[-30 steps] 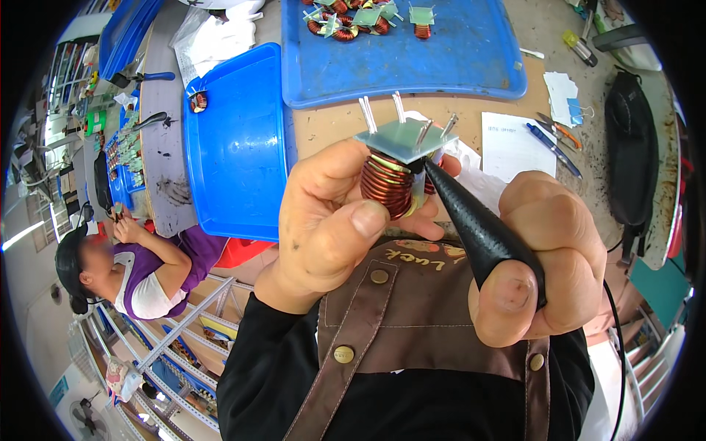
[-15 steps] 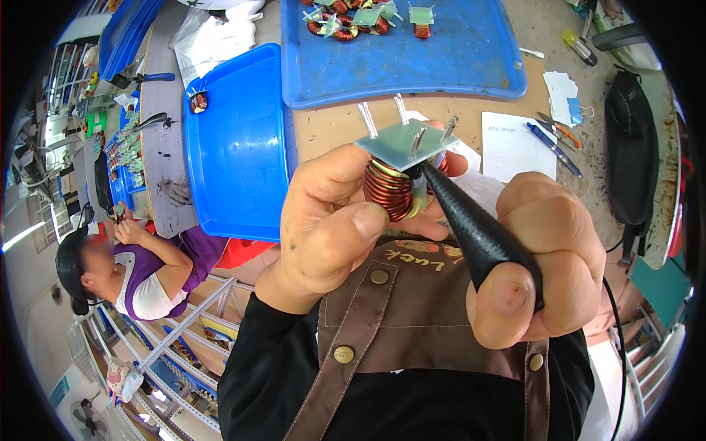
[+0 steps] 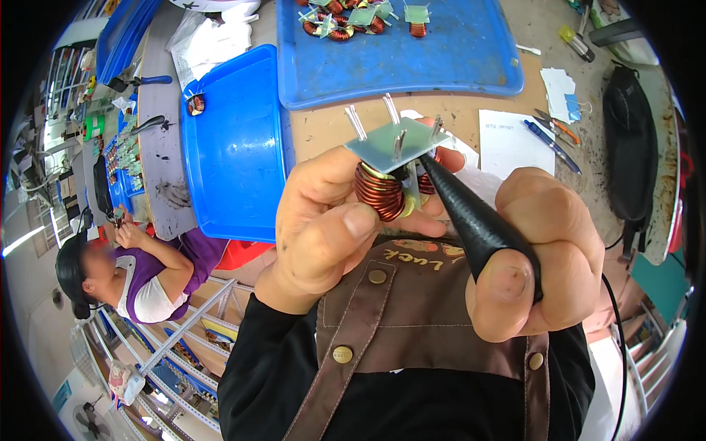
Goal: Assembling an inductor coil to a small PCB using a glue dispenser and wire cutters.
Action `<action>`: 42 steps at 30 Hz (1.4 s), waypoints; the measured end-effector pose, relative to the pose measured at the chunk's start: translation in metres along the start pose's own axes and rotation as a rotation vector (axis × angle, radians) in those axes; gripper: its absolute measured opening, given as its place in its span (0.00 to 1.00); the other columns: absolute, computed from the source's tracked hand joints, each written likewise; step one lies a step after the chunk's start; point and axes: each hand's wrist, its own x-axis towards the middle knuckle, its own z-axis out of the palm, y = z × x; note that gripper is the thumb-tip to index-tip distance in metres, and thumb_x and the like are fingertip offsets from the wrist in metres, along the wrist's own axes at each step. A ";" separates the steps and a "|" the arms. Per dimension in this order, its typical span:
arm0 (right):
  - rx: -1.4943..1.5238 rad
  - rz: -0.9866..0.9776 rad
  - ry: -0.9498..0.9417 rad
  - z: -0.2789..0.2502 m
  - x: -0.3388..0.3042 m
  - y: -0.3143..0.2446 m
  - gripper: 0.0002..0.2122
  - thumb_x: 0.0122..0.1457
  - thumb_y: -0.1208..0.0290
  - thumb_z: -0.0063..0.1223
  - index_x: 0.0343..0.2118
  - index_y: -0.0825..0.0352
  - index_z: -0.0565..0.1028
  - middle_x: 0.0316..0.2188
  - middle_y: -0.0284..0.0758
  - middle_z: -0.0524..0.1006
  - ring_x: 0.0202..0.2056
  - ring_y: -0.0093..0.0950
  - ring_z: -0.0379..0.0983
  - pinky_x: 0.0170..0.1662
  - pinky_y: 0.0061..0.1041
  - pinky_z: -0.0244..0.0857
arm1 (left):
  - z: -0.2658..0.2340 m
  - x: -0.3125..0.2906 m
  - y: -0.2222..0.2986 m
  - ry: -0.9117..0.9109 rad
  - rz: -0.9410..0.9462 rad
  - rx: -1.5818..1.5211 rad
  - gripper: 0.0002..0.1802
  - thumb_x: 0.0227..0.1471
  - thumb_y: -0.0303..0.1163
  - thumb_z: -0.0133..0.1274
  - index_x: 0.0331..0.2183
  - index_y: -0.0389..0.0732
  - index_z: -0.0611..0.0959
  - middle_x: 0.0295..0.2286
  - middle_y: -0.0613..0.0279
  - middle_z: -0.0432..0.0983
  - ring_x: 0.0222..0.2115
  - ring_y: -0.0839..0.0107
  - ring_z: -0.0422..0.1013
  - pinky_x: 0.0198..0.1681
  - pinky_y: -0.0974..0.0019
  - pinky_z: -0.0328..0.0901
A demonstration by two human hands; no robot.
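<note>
Gold lettering [image 3: 401, 255] below copper coil [image 3: 378, 193]

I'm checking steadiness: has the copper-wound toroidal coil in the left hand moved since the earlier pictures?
Yes: the copper-wound toroidal coil has shifted slightly left, away from the written-on white sheet.

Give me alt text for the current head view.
A person's left hand holds a copper-wound coil topped by a green plate, while the right hand points a black tapered tool at it. Nearby blue trays hold more coils.

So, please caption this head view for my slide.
Left hand holding a wound coil, right hand a black tapered tool.
</note>
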 end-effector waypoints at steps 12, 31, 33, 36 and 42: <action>0.025 0.049 -0.035 -0.001 0.004 -0.003 0.11 0.46 0.77 0.43 0.14 0.70 0.55 0.10 0.37 0.58 0.09 0.20 0.48 0.09 0.20 0.40 | 0.001 0.002 -0.001 -0.024 0.011 -0.031 0.43 0.38 0.40 0.52 0.50 0.22 0.55 0.44 0.30 0.59 0.38 0.61 0.67 0.41 0.67 0.64; 0.004 0.065 0.011 -0.002 0.004 -0.004 0.12 0.46 0.76 0.43 0.13 0.69 0.55 0.11 0.37 0.59 0.09 0.21 0.50 0.10 0.20 0.40 | 0.001 0.000 0.001 -0.016 0.002 -0.008 0.44 0.39 0.42 0.50 0.50 0.21 0.54 0.44 0.29 0.59 0.38 0.61 0.67 0.40 0.68 0.66; 0.019 0.064 -0.003 -0.002 0.003 -0.003 0.12 0.46 0.76 0.42 0.13 0.69 0.55 0.11 0.37 0.59 0.09 0.21 0.50 0.10 0.20 0.40 | -0.003 0.000 0.001 -0.048 -0.009 -0.013 0.44 0.38 0.42 0.51 0.50 0.21 0.54 0.44 0.29 0.59 0.40 0.58 0.67 0.43 0.67 0.64; 0.026 0.039 0.023 -0.002 0.004 -0.002 0.12 0.46 0.77 0.42 0.13 0.69 0.55 0.11 0.37 0.59 0.09 0.21 0.49 0.10 0.20 0.40 | 0.001 0.000 0.003 -0.013 -0.029 -0.018 0.45 0.38 0.42 0.51 0.50 0.21 0.54 0.44 0.29 0.58 0.42 0.57 0.66 0.46 0.66 0.62; 0.053 0.055 -0.020 -0.004 0.003 -0.001 0.11 0.45 0.77 0.43 0.13 0.69 0.55 0.11 0.37 0.59 0.09 0.20 0.49 0.10 0.20 0.39 | -0.003 0.001 0.004 -0.078 -0.054 -0.071 0.44 0.39 0.41 0.50 0.50 0.21 0.53 0.44 0.27 0.57 0.46 0.54 0.63 0.50 0.64 0.59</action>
